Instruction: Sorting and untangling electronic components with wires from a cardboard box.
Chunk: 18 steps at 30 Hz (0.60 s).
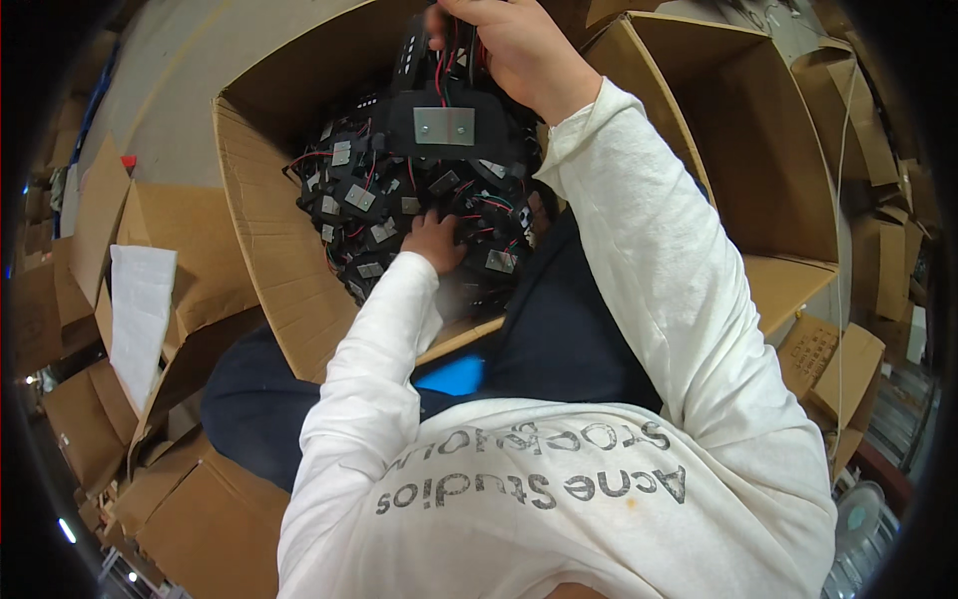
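Observation:
An open cardboard box (261, 215) in front of me holds a pile of several small black parts (374, 200) with silver metal plates and red and black wires. My left hand (435, 240) reaches down into the pile, fingers buried among the parts; whether it grips one is hidden. My right hand (509, 45) is raised above the box, shut on a bunch of wires from which a black part with a silver plate (444, 122) hangs. Both arms wear white sleeves.
A second open cardboard box (768, 150) stands to the right. Flattened cartons (160, 250) and a white sheet (140, 304) lie at the left, with more cartons (200, 509) below. Further boxes (833, 364) are stacked at the right edge.

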Each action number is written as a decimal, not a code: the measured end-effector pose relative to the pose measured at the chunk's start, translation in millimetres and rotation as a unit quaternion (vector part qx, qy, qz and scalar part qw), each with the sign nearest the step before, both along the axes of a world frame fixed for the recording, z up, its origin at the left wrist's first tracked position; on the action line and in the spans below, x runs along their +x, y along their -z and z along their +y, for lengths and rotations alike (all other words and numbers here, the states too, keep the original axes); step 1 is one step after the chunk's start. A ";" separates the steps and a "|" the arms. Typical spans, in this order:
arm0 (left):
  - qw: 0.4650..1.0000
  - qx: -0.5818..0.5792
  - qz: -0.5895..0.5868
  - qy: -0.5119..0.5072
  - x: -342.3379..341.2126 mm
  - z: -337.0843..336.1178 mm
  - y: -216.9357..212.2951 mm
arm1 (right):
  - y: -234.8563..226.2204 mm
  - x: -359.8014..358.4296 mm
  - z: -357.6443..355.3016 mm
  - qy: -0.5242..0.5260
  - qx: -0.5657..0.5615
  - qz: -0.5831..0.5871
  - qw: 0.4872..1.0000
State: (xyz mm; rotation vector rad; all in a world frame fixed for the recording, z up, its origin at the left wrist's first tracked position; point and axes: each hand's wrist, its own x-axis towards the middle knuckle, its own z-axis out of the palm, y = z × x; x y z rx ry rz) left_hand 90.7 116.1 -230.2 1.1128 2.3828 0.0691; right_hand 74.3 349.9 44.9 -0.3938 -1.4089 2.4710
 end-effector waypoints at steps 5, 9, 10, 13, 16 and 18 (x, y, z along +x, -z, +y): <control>0.999 0.033 -0.027 -0.012 -7.7 -5.7 24.5 | 6.1 -5.4 -2.9 -0.004 0.033 0.038 0.999; 0.981 0.136 -0.138 0.023 -21.2 -2.8 13.0 | 7.9 -3.6 2.2 -0.009 0.109 -0.003 0.994; 0.981 0.135 -0.138 0.025 -25.3 -6.2 2.9 | 7.7 -2.1 2.9 -0.016 0.124 -0.026 0.992; 0.953 0.273 -0.066 -0.109 -56.8 -23.8 -39.8 | -0.5 3.2 0.8 0.011 0.196 -0.083 0.977; 0.928 0.362 0.044 -0.072 -87.5 -30.0 -101.9 | 15.4 -0.4 12.6 0.022 0.294 -0.044 0.955; 0.932 0.353 0.045 -0.070 -90.6 -31.6 -146.5 | 22.9 -2.6 8.6 0.045 0.401 -0.026 0.915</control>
